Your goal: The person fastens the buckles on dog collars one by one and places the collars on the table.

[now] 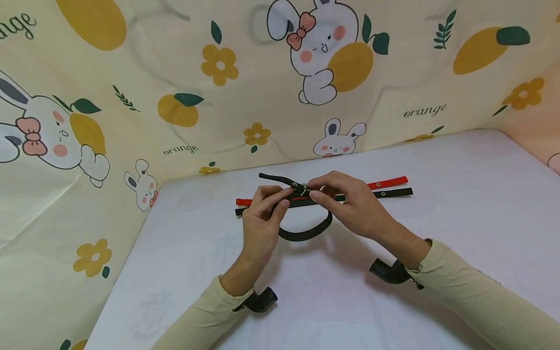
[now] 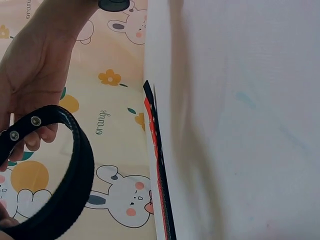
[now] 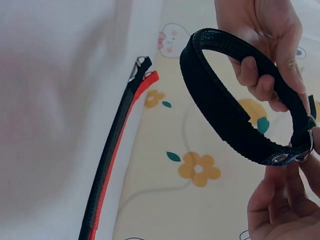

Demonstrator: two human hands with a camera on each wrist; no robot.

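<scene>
A black collar (image 1: 306, 236) with metal eyelets is bent into a loop, held up between both hands. The left hand (image 1: 262, 214) pinches it at the left of the buckle (image 1: 304, 189). From the right, the right hand (image 1: 350, 201) pinches the strap beside the buckle with thumb and fingers. The collar's free end (image 1: 273, 178) sticks out to the upper left. In the right wrist view the collar (image 3: 212, 102) forms an oval with a metal ring (image 3: 305, 150) at its joined end. Two eyelets show on the collar (image 2: 82, 165) in the left wrist view.
A red collar (image 1: 388, 183) and another black collar (image 1: 395, 193) lie straight, side by side, on the white table (image 1: 197, 272) behind the hands. A printed cloth (image 1: 245, 107) with rabbits and oranges rises at the table's back and left. Dark wrist cameras (image 1: 262, 300) hang below both cuffs.
</scene>
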